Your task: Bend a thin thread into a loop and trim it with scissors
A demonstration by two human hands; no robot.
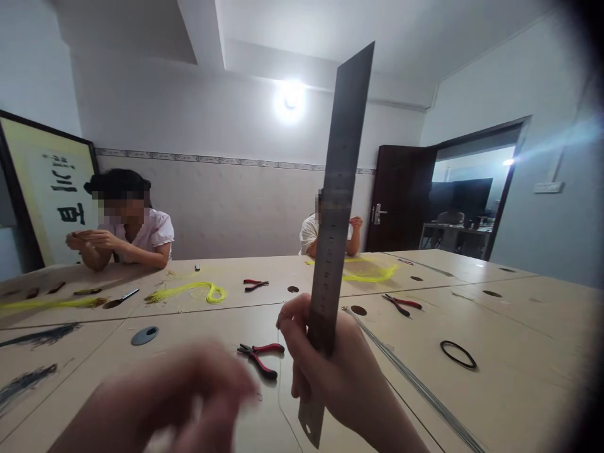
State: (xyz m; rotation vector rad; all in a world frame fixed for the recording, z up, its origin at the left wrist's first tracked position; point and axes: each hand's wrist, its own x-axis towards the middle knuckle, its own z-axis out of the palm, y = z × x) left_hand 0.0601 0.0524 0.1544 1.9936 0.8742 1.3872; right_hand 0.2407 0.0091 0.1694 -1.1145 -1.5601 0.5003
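Tabletop (472, 302) pliers (261, 356) lie behind right hand's (325, 365) ruler (336, 226).

Single head-worn camera, looking forward and slightly down across the table (495, 327) from the wearer's seat. Wide-angle lens: strong bending at the edges, dark vignette on the right side. Very near the wearer's own hands; the right hand (325, 371) and the upright steel ruler (337, 207) fill the centre foreground, the left hand (165, 402) is blurred at the bottom. View reaches the far wall, two seated people across the table, and an open door (401, 198) at right. No second view to share.
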